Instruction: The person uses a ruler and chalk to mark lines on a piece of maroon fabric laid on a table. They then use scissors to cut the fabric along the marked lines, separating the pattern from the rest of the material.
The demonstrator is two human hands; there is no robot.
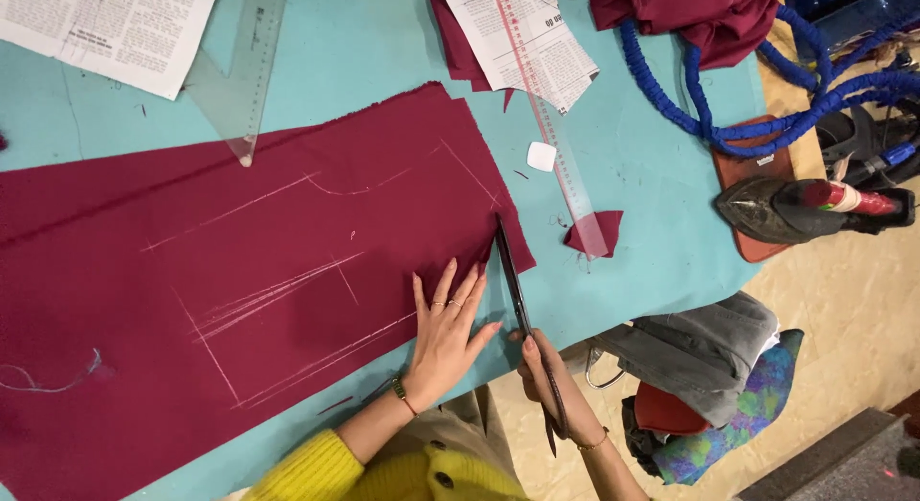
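While the left hand (444, 330) lies flat with fingers spread on the maroon cloth (240, 280), pressing down near its right edge, the right hand (548, 378) is wrapped around the handles of the scissors (517, 300), a firm closed grip. Blades point away from the person, up along the cloth's right edge, with the tip just at the edge (blades look nearly shut, can't tell exactly). Left hand grips nothing, palm down, rings on fingers, bracelet at wrist, yellow sleeve (316, 467) behind it. Cloth covers most of the left part of the teal table (632, 165) and carries white chalk lines (278, 290): long straight ones, a few converging, one curved near the top. Clear set square (240, 74) sits with its tip on the cloth's upper edge; newspaper sheet (105, 26) beside it at top left. Long clear ruler (551, 127) runs diagonally across a second newspaper piece (522, 36) at top centre, with white chalk piece (541, 156) just beside it and a small maroon scrap (594, 233) under its lower end. Top right: bunched maroon fabric (704, 12) and coiled blue cord (767, 98). Iron (805, 209) rests on a reddish-brown pad (757, 165) at the table's right edge. Below the table edge, a grey bag (704, 352) on a red and patterned seat (728, 415).
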